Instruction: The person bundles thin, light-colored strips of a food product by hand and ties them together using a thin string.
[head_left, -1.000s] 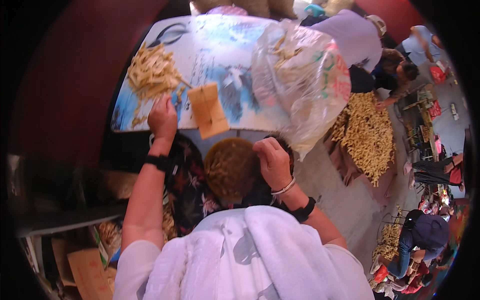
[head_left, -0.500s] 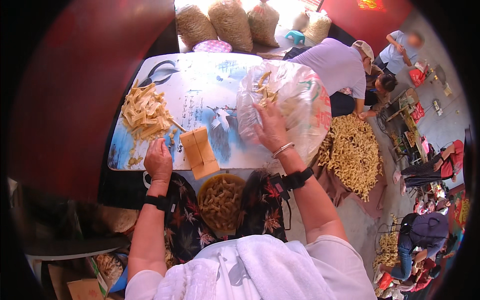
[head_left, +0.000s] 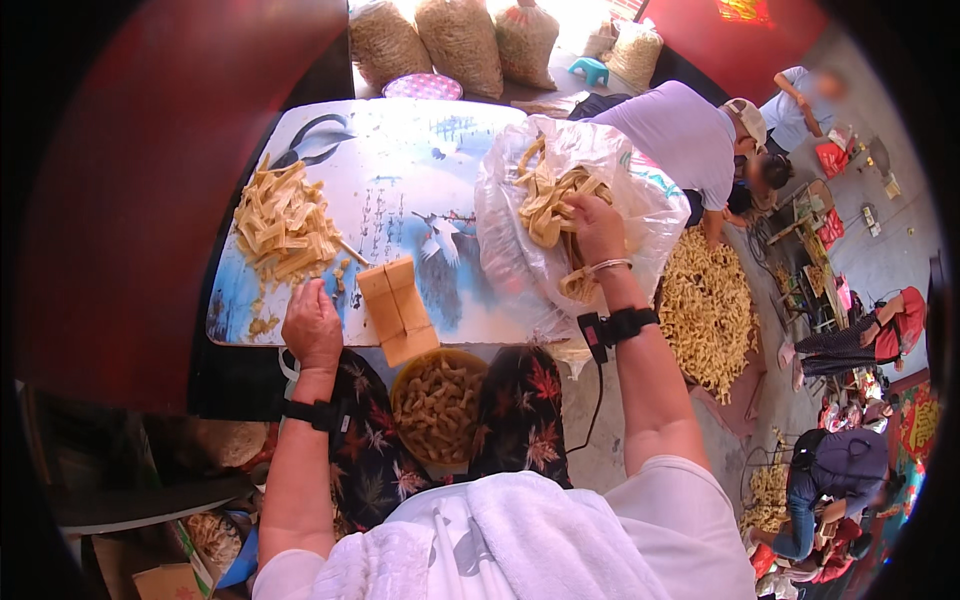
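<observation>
A clear plastic bag [head_left: 505,235] lies on the right of the table, its mouth wide, with long flat yellowish strips [head_left: 548,205] showing inside. My right hand [head_left: 598,228] is in the bag's mouth, its fingers closed on some of these strips. My left hand [head_left: 313,328] rests at the table's front edge, fingers curled in; whether it holds anything is hidden. Just beyond it is a pile of shorter pale strips [head_left: 285,218]. A wooden block [head_left: 397,305] with a dark line across it overhangs the front edge, between my hands.
Between my knees stands a yellow basin [head_left: 398,385] of curled brownish pieces. The table [head_left: 400,140] has a painted top. A co-worker [head_left: 670,125] bends over a heap of yellow pieces [head_left: 708,310] on the right. Full sacks [head_left: 458,50] stand beyond the table.
My right hand has moved right and has closed on strips. The bag's mouth has spread, showing more of them. My left hand has barely moved.
</observation>
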